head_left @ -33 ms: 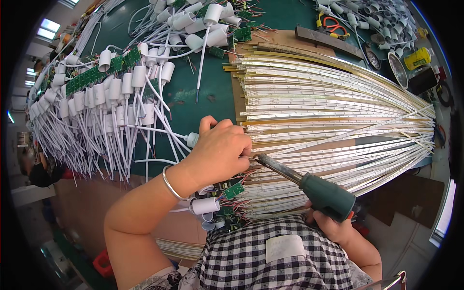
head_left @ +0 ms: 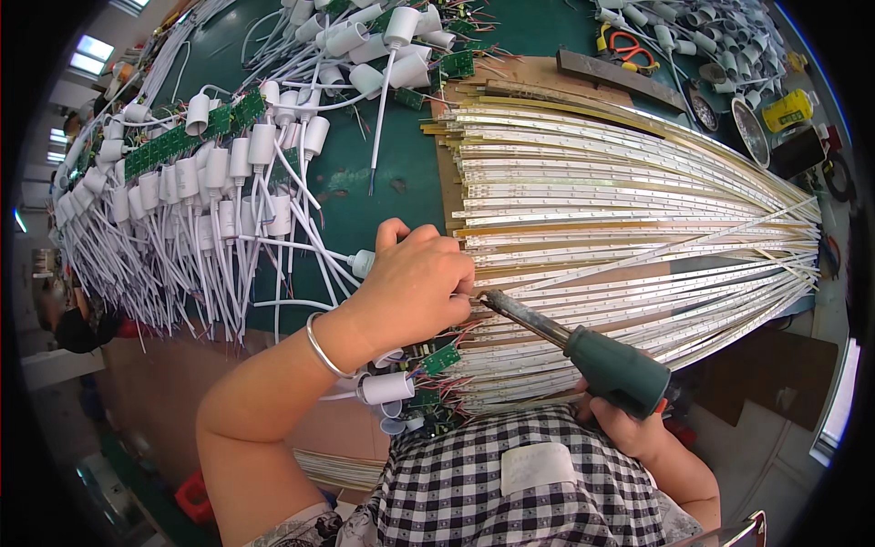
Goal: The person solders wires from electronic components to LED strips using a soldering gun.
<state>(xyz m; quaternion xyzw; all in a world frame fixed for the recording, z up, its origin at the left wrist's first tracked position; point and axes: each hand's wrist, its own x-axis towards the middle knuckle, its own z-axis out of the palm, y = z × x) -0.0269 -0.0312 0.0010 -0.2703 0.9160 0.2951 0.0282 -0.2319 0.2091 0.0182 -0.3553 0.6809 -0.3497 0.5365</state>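
Note:
My right hand [head_left: 624, 421] is wrapped round the dark green handle of a soldering iron [head_left: 615, 369]. Its metal tip points up and left, ending right at the fingertips of my left hand [head_left: 415, 283]. That left hand is closed in a pinch over the left ends of the long, thin LED strips [head_left: 565, 205]; what it pinches is too small to make out. A white lamp cap [head_left: 362, 264] with a white cable shows beside its back edge. Below the wrist, green circuit boards [head_left: 441, 358] with thin red wires and another white cap [head_left: 386, 388] lie at the strip ends.
Many white caps with cables [head_left: 217, 169] and green boards [head_left: 169, 150] heap up at the left and far side. A dark metal bar [head_left: 620, 78], orange-handled pliers [head_left: 629, 50], a round metal dish [head_left: 750, 132] and a yellow container [head_left: 788, 110] stand at the far right.

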